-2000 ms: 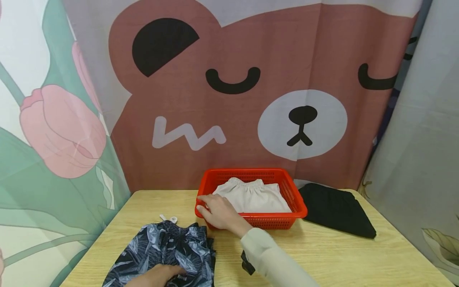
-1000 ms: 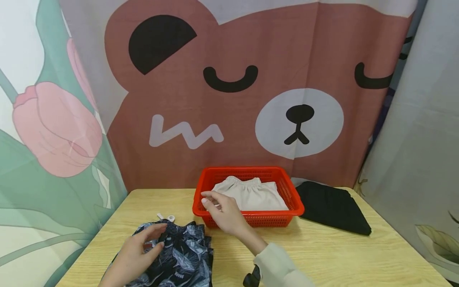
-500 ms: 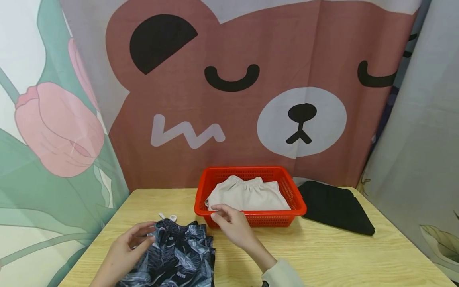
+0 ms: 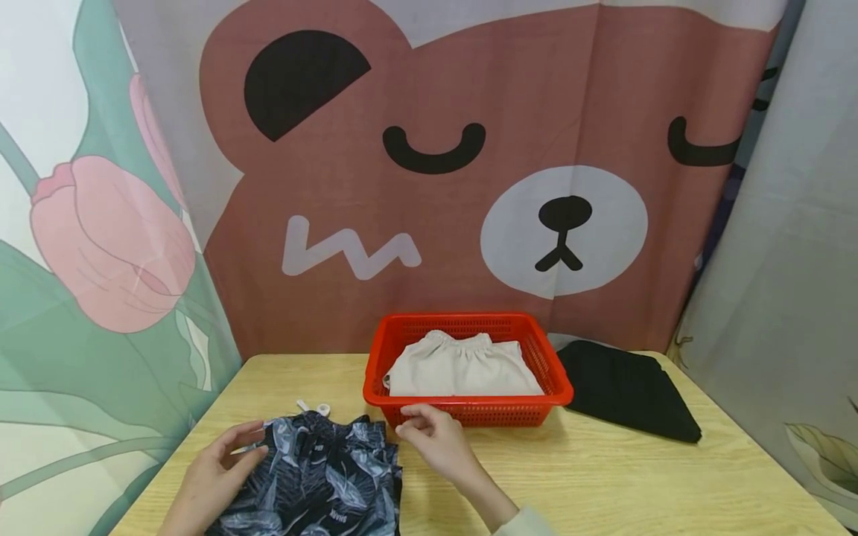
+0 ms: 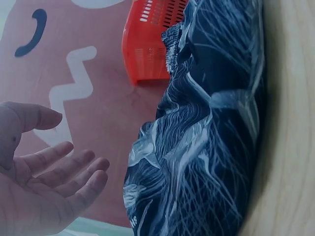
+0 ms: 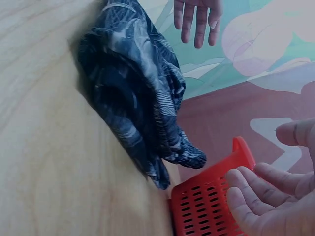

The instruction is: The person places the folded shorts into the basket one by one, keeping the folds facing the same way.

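Note:
Dark leaf-print shorts (image 4: 328,476) with a gathered waist lie folded on the table (image 4: 603,491) at the front left. My left hand (image 4: 216,470) hovers by their left side, fingers loosely bent and holding nothing; in the left wrist view the palm of the left hand (image 5: 49,187) is apart from the cloth. My right hand (image 4: 439,443) is in front of the red basket (image 4: 496,413), fingers relaxed, with nothing in it. The right wrist view has this right hand (image 6: 275,191) palm up in front of the basket. Cream shorts (image 4: 465,368) with an elastic waist lie folded inside the basket.
A folded black garment (image 4: 626,391) lies right of the basket, with a pale piece behind it. A small white ring-shaped thing (image 4: 324,409) sits behind the printed shorts. A bear-print curtain (image 4: 348,313) hangs at the table's back edge.
My left hand has lifted off the printed shorts and drawn back to the left. My right hand has come away from the basket's left rim, nearer to me.

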The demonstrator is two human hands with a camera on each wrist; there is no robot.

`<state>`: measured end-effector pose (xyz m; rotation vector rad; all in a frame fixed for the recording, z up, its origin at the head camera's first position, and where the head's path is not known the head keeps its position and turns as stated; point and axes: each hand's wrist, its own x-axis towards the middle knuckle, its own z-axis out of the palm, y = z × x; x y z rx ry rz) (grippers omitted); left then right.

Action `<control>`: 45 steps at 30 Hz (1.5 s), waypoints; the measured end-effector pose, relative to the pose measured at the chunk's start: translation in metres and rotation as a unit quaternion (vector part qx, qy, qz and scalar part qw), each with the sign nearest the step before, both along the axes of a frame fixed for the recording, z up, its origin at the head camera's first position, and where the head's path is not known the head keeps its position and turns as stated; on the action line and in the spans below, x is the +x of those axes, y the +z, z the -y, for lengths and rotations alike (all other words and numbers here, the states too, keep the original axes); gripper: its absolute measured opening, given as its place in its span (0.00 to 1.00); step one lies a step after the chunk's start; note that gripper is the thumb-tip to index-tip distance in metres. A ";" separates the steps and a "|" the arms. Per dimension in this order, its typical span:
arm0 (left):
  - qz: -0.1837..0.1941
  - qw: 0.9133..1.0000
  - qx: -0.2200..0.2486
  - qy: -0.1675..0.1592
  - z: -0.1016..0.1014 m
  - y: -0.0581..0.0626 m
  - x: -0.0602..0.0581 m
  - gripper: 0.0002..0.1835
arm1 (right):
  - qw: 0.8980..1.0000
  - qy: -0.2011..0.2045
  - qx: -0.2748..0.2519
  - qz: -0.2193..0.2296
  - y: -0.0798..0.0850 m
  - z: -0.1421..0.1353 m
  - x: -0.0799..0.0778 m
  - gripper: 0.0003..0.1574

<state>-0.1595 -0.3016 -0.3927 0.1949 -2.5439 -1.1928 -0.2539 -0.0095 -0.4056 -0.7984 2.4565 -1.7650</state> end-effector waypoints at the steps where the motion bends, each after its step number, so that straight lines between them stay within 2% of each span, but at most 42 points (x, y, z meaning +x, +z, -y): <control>1: 0.007 1.000 0.004 0.000 0.002 -0.001 0.000 0.25 | 1.000 -0.002 0.001 0.004 -0.001 0.000 0.001 0.24; 7: 0.030 0.999 0.023 0.007 0.014 -0.006 0.000 0.29 | 0.999 0.001 0.019 0.040 -0.009 0.000 0.006 0.21; 10: 0.037 0.999 0.018 0.017 0.017 -0.009 -0.002 0.28 | 0.999 0.009 0.034 0.041 -0.013 -0.001 0.008 0.22; 14: 0.044 0.999 0.001 0.018 0.022 -0.010 -0.004 0.28 | 0.998 0.017 0.039 0.049 -0.020 -0.001 0.010 0.22; 20: 0.043 0.998 -0.051 0.020 0.030 -0.014 -0.003 0.28 | 0.998 0.016 0.041 0.046 -0.029 0.003 0.014 0.24; 23: 0.055 0.996 -0.066 0.022 0.035 -0.018 -0.004 0.27 | 0.997 0.015 0.055 0.054 -0.033 0.004 0.015 0.25; 29: 0.104 0.993 -0.056 0.025 0.044 -0.027 -0.006 0.30 | 0.990 0.039 0.073 0.112 -0.037 0.005 0.013 0.26; 35: 0.130 0.990 -0.045 0.007 0.049 -0.034 -0.011 0.34 | 0.990 0.040 0.070 0.120 -0.039 0.006 0.014 0.26; 45: 0.162 0.987 -0.012 -0.002 0.048 -0.046 -0.018 0.41 | 0.985 0.036 0.023 0.170 -0.039 0.010 0.018 0.25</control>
